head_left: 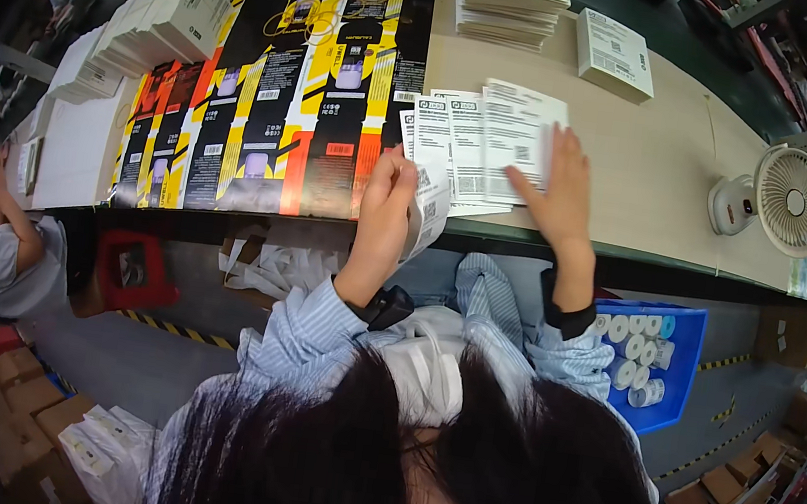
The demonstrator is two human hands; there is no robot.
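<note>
My left hand (385, 201) grips a folded white printed leaflet (430, 210) at the near edge of the worktable (654, 182). My right hand (555, 182) lies flat, fingers spread, on a fanned row of white printed leaflets (478, 140) spread on the tabletop. The two hands are close together, the row of leaflets between them. To the left of my left hand lie flat black, yellow and orange printed carton sheets (282, 96).
A stack of white leaflets (510, 1) and a white box (614, 54) sit at the far edge. Folded white cartons (149, 24) are piled at far left. A small white fan (782, 203) stands at right. A blue bin of tape rolls (647, 358) sits below; another person (5, 254) crouches at left.
</note>
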